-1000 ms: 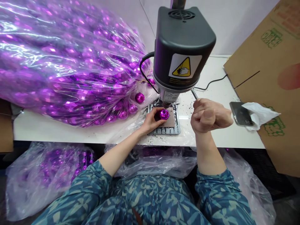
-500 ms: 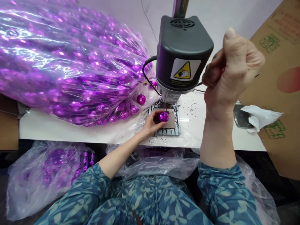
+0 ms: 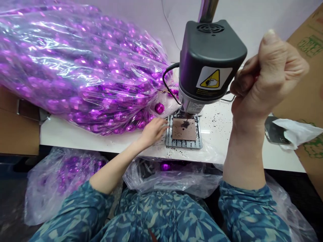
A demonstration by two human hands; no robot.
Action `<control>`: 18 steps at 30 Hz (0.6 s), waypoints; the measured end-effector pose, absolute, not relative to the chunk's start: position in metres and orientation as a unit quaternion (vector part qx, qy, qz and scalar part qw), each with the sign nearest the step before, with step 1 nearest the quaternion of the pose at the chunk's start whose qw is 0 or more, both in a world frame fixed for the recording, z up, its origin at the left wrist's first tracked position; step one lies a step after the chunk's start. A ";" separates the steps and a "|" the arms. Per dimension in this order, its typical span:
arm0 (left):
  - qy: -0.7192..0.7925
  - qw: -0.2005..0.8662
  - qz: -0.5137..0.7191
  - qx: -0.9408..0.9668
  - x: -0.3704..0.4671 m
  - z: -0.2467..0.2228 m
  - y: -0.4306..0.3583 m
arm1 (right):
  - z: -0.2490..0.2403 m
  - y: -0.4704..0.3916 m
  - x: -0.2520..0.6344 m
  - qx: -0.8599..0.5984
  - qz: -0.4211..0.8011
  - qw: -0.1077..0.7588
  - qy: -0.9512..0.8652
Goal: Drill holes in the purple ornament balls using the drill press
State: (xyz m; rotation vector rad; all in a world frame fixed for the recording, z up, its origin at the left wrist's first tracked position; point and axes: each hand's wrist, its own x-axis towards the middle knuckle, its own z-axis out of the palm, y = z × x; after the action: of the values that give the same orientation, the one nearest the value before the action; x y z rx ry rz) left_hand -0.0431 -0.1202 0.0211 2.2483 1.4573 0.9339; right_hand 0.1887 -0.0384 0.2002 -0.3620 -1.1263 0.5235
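My left hand is at the left edge of the slotted metal base, fingers stretched out and apart, with nothing visible in them. Beside it, one shiny purple mirror ball lies at the mouth of a big clear bag full of such balls. Raised at the right, my right hand is closed round the handle of the drill press; only a bit of red shows between the fingers. Under the drill head, a brown square board bears dark shavings and a small hole. Another purple ball lies in plastic below the table edge.
Dark shavings dot the white table. A phone with crumpled white paper on it lies at the right, by a large cardboard box. Another bag of purple balls hangs low at the left.
The ball that my left hand held on the board is out of that hand; one now shows in the plastic below. My left hand has moved left and opened. My right hand keeps its grip.
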 end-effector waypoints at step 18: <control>0.462 0.507 0.497 0.532 -0.024 0.018 -0.079 | 0.200 -0.044 0.189 -0.183 0.258 0.789 -0.527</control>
State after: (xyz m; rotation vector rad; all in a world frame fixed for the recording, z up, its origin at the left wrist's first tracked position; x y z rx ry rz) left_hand -0.0243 -0.0789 0.0177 1.2819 1.1140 1.1985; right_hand 0.1892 -0.0436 0.2003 -0.3933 -1.1357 0.5557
